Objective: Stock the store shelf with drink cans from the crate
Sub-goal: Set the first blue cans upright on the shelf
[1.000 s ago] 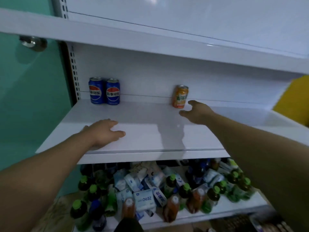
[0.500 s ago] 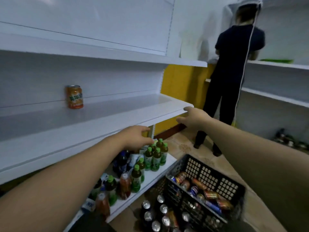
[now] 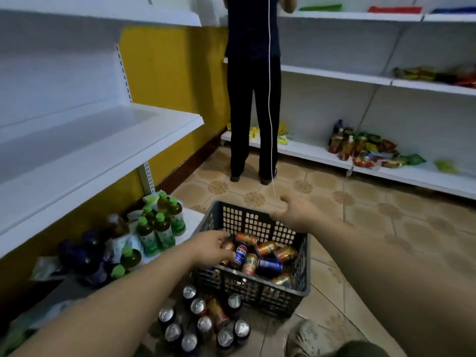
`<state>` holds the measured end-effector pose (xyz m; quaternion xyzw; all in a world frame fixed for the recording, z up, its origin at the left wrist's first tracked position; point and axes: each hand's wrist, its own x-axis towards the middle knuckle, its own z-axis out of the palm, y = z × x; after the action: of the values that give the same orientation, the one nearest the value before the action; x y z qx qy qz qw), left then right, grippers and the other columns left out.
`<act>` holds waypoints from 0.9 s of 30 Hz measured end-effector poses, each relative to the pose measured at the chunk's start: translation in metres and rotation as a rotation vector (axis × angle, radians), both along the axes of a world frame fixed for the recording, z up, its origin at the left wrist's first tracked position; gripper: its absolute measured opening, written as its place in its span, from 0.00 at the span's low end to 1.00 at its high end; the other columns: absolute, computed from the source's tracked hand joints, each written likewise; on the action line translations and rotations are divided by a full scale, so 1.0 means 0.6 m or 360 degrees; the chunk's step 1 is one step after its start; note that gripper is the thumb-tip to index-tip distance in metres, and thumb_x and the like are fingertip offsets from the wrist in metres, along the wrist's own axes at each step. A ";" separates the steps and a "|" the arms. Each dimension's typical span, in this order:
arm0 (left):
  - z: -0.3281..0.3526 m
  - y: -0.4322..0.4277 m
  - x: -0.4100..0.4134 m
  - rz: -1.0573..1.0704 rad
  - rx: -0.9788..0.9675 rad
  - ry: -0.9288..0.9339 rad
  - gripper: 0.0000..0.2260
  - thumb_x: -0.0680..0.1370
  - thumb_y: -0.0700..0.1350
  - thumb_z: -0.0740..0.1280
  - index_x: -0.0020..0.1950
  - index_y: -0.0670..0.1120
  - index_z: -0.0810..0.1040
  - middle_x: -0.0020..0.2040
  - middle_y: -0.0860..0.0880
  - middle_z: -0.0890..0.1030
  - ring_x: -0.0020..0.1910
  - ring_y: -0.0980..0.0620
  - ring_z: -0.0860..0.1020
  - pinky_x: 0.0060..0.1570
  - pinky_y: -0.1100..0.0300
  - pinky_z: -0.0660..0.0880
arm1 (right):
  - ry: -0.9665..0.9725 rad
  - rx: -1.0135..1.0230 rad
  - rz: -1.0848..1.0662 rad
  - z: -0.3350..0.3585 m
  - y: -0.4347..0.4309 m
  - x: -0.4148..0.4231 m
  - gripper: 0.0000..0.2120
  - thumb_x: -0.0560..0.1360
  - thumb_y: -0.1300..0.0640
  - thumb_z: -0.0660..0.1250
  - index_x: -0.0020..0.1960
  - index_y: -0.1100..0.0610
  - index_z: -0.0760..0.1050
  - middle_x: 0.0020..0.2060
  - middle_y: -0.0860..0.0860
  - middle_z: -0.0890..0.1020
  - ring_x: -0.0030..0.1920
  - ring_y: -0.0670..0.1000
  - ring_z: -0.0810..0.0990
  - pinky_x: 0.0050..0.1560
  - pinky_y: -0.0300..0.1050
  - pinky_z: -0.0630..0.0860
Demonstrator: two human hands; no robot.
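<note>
A dark grey plastic crate (image 3: 260, 284) sits on the tiled floor, holding several orange and blue drink cans lying on their sides. My left hand (image 3: 210, 247) reaches into the crate's left side, its fingertips over the cans next to a blue can (image 3: 240, 255); it grips nothing that I can see. My right hand (image 3: 298, 212) hovers above the crate's far rim with loosely curled fingers and holds nothing. The white middle shelf (image 3: 103, 143) at the left shows no cans in this view.
Several cans (image 3: 206, 324) stand upright on the floor in front of the crate. Green-capped bottles (image 3: 161, 222) crowd the bottom shelf at left. A person in dark clothes (image 3: 253, 99) stands at the far shelves. Snack packs (image 3: 365, 148) lie at right. My shoe (image 3: 306, 336) is beside the crate.
My view has swung from the shelf down and right to the crate. Both hands left the shelf edge; the left dropped into the crate, the right moved over its far rim.
</note>
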<state>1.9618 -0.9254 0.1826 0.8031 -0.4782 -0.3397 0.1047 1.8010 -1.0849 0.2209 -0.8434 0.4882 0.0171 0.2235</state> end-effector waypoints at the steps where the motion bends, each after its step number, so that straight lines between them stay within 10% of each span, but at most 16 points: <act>1: -0.021 -0.026 0.006 -0.0021 0.0036 0.0004 0.32 0.74 0.57 0.68 0.76 0.52 0.62 0.73 0.48 0.68 0.68 0.48 0.70 0.64 0.58 0.66 | 0.0024 0.0049 -0.0034 -0.024 -0.022 0.002 0.34 0.76 0.42 0.65 0.76 0.52 0.58 0.72 0.54 0.68 0.68 0.56 0.70 0.64 0.49 0.70; 5: -0.114 -0.131 0.036 -0.0099 0.0135 0.0074 0.29 0.75 0.55 0.68 0.74 0.52 0.64 0.71 0.47 0.70 0.66 0.48 0.71 0.58 0.61 0.68 | 0.0166 0.0152 -0.0020 -0.120 -0.112 0.012 0.25 0.78 0.45 0.65 0.72 0.51 0.65 0.63 0.52 0.77 0.56 0.52 0.76 0.41 0.38 0.71; 9: -0.234 -0.224 0.063 -0.0093 0.0240 0.0175 0.31 0.74 0.57 0.68 0.75 0.51 0.64 0.72 0.47 0.69 0.66 0.48 0.71 0.57 0.61 0.67 | 0.0253 0.0409 -0.0091 -0.245 -0.201 0.039 0.26 0.78 0.45 0.65 0.72 0.53 0.64 0.63 0.55 0.76 0.61 0.55 0.75 0.56 0.46 0.71; 27: -0.691 -0.452 0.115 -0.0237 0.0488 0.0272 0.35 0.74 0.55 0.68 0.77 0.50 0.58 0.76 0.46 0.61 0.72 0.45 0.64 0.66 0.54 0.66 | 0.0484 0.0759 -0.0205 -0.766 -0.372 0.085 0.32 0.75 0.43 0.67 0.74 0.55 0.62 0.65 0.58 0.73 0.61 0.58 0.74 0.58 0.49 0.73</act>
<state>2.0309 -1.1968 -0.2319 0.7402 -0.4683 -0.4824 -0.0041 1.8519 -1.3082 -0.2387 -0.7222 0.5508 0.2435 0.3404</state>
